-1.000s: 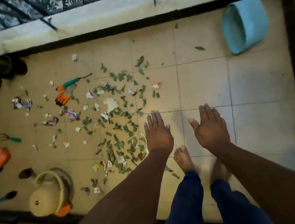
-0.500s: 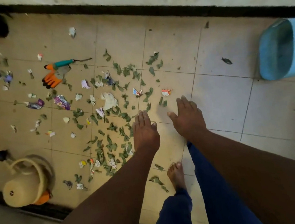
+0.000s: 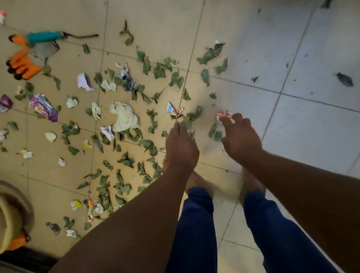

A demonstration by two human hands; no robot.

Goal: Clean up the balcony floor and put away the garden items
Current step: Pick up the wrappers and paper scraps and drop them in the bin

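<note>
— Tiled floor, beige and grey, littered with green leaves and crumpled wrappers.
— Hands?
— Left hand flat, empty; right hand spread above a red-white wrapper, unheld.

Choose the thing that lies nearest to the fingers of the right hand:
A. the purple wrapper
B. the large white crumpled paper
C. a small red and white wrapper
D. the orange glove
C: the right hand reaches down with its fingers right at the small red and white wrapper; whether they touch it is unclear. The glove, purple wrapper and large white paper all lie far to the left.
</note>
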